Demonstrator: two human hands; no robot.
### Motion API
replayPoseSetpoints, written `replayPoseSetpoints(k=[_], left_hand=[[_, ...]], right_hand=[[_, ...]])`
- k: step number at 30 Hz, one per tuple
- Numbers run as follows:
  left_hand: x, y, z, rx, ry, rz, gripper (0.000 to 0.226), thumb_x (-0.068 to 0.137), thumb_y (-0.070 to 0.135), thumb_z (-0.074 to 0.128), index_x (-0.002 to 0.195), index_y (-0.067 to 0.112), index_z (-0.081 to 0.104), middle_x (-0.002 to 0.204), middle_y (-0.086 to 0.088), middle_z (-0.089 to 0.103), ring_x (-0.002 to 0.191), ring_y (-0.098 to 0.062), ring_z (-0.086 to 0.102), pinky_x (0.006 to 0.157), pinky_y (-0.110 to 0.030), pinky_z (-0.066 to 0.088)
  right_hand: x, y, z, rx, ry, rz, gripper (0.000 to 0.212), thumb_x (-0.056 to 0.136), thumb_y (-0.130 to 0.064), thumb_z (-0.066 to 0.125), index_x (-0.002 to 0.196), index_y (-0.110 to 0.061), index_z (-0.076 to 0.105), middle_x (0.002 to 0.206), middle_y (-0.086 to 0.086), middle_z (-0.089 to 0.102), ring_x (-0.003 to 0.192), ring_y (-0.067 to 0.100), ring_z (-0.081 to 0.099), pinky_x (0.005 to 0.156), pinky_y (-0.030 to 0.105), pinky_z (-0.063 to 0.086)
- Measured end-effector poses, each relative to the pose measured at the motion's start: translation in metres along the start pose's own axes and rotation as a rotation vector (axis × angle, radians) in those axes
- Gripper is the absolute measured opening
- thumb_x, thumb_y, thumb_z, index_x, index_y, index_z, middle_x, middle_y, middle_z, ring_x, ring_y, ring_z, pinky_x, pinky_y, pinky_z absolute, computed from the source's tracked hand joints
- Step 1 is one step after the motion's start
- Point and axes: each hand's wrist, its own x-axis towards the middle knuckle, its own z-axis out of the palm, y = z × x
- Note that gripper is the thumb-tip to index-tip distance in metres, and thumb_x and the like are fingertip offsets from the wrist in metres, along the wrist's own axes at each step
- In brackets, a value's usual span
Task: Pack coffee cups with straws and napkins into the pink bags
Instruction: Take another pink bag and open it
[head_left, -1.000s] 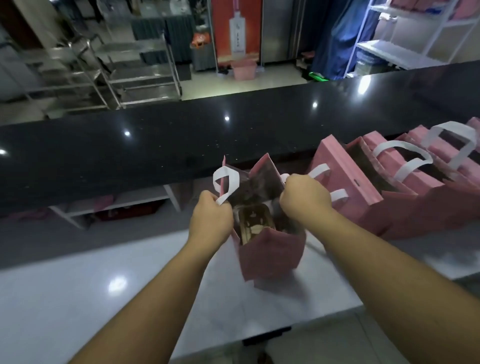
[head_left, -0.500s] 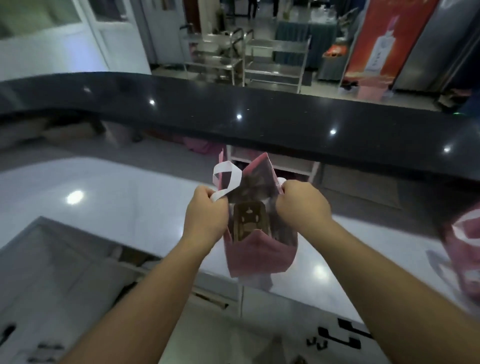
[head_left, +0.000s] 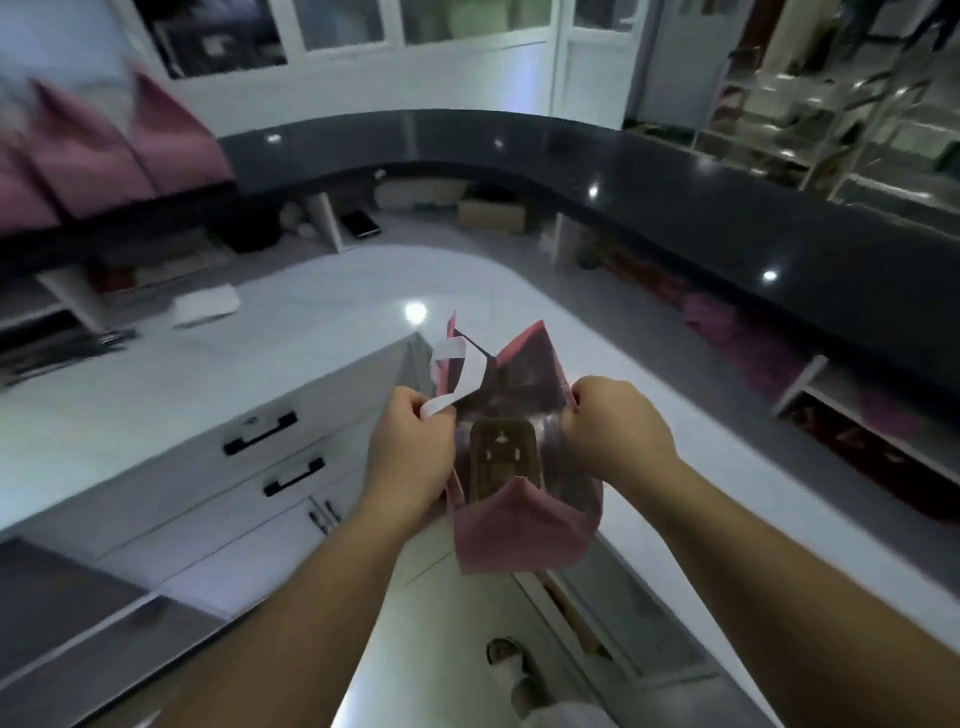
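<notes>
A pink paper bag with white handles hangs in the air between both hands, its mouth spread open. Inside it shows a brown cardboard cup holder; no cup, straw or napkin can be made out. My left hand grips the bag's left rim and a white handle. My right hand grips the right rim. The bag is above the floor, off the counter.
More pink bags stand blurred on the dark raised counter at far left. A white worktop curves around with drawers below. White paper lies on it. A sandalled foot shows below.
The view has swung left along the counter while both hands carried the open bag off the worktop. The row of pink bags on the right left the view; other bags appeared far left.
</notes>
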Motion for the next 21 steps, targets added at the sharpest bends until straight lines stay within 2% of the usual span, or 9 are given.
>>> replayPoseSetpoints(k=[6, 10, 13, 17, 19, 21], left_hand=[[0.056, -0.022, -0.060, -0.009, 0.234, -0.114, 0.024, 0.101, 0.048, 0.056, 0.090, 0.026, 0.056, 0.083, 0.000, 0.064, 0.068, -0.014, 0.056, 0.053, -0.028, 0.038], [0.087, -0.035, -0.097, -0.047, 0.396, -0.181, 0.023, 0.101, 0.049, 0.058, 0.090, 0.028, 0.057, 0.084, 0.002, 0.064, 0.070, -0.013, 0.057, 0.053, -0.027, 0.040], [0.096, -0.048, -0.127, -0.077, 0.517, -0.237, 0.022, 0.101, 0.048, 0.060, 0.090, 0.029, 0.058, 0.082, 0.005, 0.063, 0.069, -0.010, 0.057, 0.046, -0.019, 0.039], [0.098, -0.071, -0.173, -0.116, 0.666, -0.305, 0.019, 0.100, 0.044, 0.063, 0.089, 0.028, 0.062, 0.084, 0.004, 0.066, 0.073, -0.013, 0.061, 0.054, -0.024, 0.040], [0.099, -0.085, -0.200, -0.150, 0.734, -0.330, 0.017, 0.099, 0.040, 0.064, 0.090, 0.026, 0.062, 0.085, 0.002, 0.067, 0.074, -0.015, 0.062, 0.056, -0.025, 0.041], [0.101, -0.100, -0.229, -0.179, 0.788, -0.344, 0.016, 0.099, 0.039, 0.066, 0.090, 0.026, 0.063, 0.085, 0.001, 0.068, 0.076, -0.017, 0.064, 0.057, -0.027, 0.044]], right_hand=[[0.069, -0.087, 0.034, -0.008, -0.088, -0.205, 0.017, 0.089, -0.026, 0.053, 0.076, -0.021, 0.064, 0.072, -0.002, 0.064, 0.061, 0.021, 0.061, 0.054, 0.031, 0.054], [0.110, -0.144, 0.056, 0.004, -0.149, -0.369, 0.020, 0.093, -0.027, 0.052, 0.076, -0.025, 0.062, 0.067, -0.006, 0.062, 0.057, 0.016, 0.060, 0.045, 0.027, 0.041], [0.129, -0.190, 0.074, 0.019, -0.201, -0.476, 0.020, 0.094, -0.027, 0.054, 0.076, -0.024, 0.064, 0.065, -0.007, 0.062, 0.055, 0.014, 0.061, 0.045, 0.026, 0.043], [0.131, -0.256, 0.099, 0.035, -0.280, -0.610, 0.024, 0.093, -0.032, 0.050, 0.074, -0.024, 0.062, 0.068, -0.005, 0.065, 0.058, 0.018, 0.064, 0.055, 0.035, 0.058], [0.128, -0.290, 0.113, 0.050, -0.327, -0.667, 0.025, 0.093, -0.032, 0.049, 0.073, -0.023, 0.061, 0.068, -0.004, 0.064, 0.059, 0.020, 0.064, 0.055, 0.036, 0.058], [0.124, -0.325, 0.127, 0.038, -0.347, -0.720, 0.027, 0.093, -0.033, 0.049, 0.071, -0.021, 0.060, 0.067, -0.004, 0.062, 0.059, 0.019, 0.061, 0.052, 0.032, 0.051]])
